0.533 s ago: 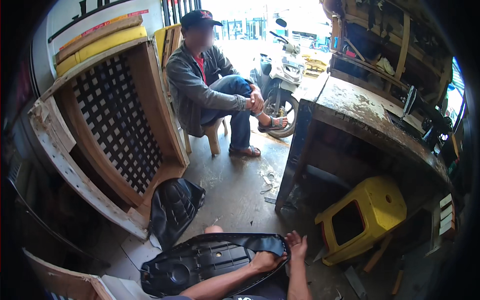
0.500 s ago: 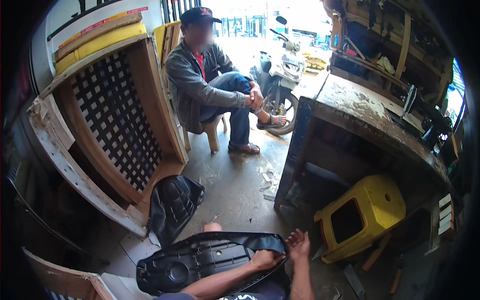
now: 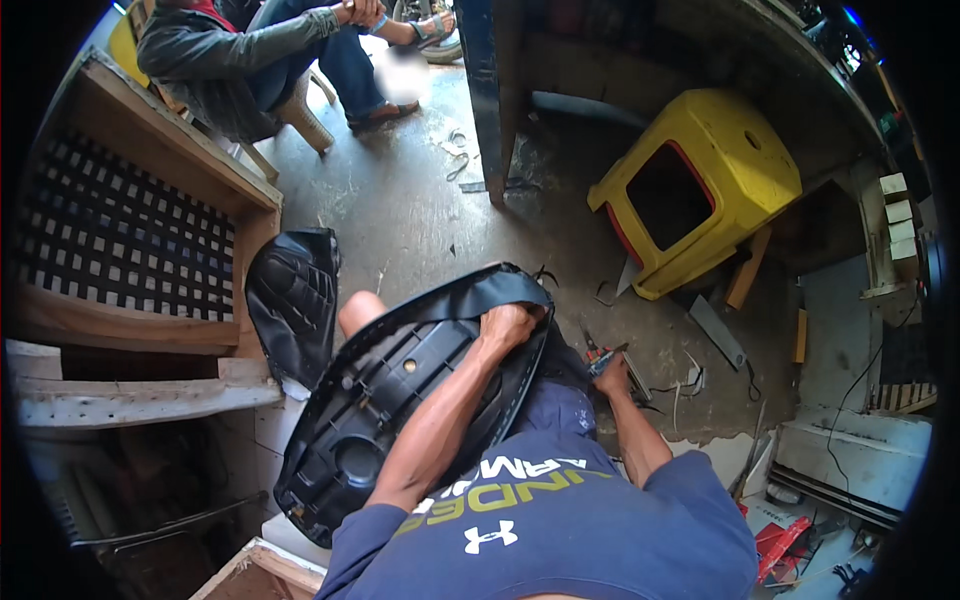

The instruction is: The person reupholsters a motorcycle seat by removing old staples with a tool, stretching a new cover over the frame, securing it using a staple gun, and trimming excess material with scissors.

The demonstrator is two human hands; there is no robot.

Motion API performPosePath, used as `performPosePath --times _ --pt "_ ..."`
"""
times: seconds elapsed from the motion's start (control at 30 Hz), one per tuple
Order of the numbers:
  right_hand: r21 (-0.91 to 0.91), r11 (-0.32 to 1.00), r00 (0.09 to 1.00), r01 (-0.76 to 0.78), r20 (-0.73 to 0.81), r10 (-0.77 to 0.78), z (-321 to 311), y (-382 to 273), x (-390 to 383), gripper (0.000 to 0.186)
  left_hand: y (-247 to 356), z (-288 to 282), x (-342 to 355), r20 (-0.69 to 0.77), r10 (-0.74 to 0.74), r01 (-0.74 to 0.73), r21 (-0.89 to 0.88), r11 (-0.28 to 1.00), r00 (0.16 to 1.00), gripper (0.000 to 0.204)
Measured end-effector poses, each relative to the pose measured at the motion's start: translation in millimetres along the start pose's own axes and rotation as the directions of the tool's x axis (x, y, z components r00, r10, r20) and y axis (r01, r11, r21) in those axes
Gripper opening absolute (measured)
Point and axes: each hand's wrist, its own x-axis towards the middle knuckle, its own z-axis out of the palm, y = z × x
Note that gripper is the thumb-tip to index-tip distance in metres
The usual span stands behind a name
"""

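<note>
Across the lap (image 3: 562, 405), seat base: a long black moulded-plastic seat base (image 3: 385, 405) lies underside up, on a slant.
Cover progress: black edging appears turned over much of the seat base's rim; a broad, smooth black vinyl flap (image 3: 440, 303) spans its far end and looks loose, so that stretch seems not yet fixed.
Left hand: the left hand (image 3: 510, 326) is at the seat base's far end, fingers curled and clamped on the flap.
Right hand: the right hand (image 3: 612, 374) is just right of the seat base, fingers closed around a red-and-blue-handled hand tool (image 3: 600, 357).
In the way: the left forearm (image 3: 440, 425) crosses the seat base, hiding part of it.
Left of the seat base: a crumpled black quilted vinyl cover (image 3: 295, 300), then a wooden frame (image 3: 130, 340) with black woven webbing (image 3: 120, 250).
Right, beyond the seat base: a tilted yellow plastic stool (image 3: 738, 150).
</note>
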Motion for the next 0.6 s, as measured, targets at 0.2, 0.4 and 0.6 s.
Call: performPosePath --times 0.2,0.4,0.6 --pt "-0.068 0.997 0.995 -0.043 0.088 0.049 11 42 -13 0.081 32 -22 -6 0.01 -0.004 0.004 -0.02 1.0 1.0 0.031" --pt "0.173 0.985 0.969 0.004 0.242 -0.046 -40 30 5 0.08 12 -12 -45 -0.247 0.298 -0.323 -0.065 0.944 0.922 0.023" --pt "0.6 0.793 0.977 0.106 0.085 -0.195 -173 -53 -51 0.043 12 2 -62 -0.016 0.139 -0.136 -0.352 0.926 0.99 0.014"
